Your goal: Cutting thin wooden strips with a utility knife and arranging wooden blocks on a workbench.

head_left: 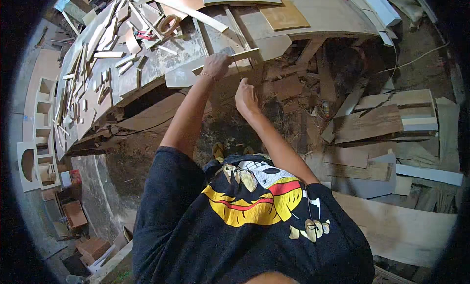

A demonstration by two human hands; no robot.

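- Workshop floor lay strewn with plank offcuts point(372, 122).
- We gripped a thin wooden strip point(245, 55) in our closed left hand point(215, 66), at the workbench point(161, 63) edge.
- Our right hand point(246, 97) hung just below, loosely curled, empty.
- Tape roll point(169, 23) sat farther back.

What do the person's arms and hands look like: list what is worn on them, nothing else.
Both forearms are bare, and both hands are ungloved. The left hand has a thin bracelet at its wrist. The right hand shows nothing worn. The upper arms end in the short sleeves of a black T-shirt with a yellow, red and white print.
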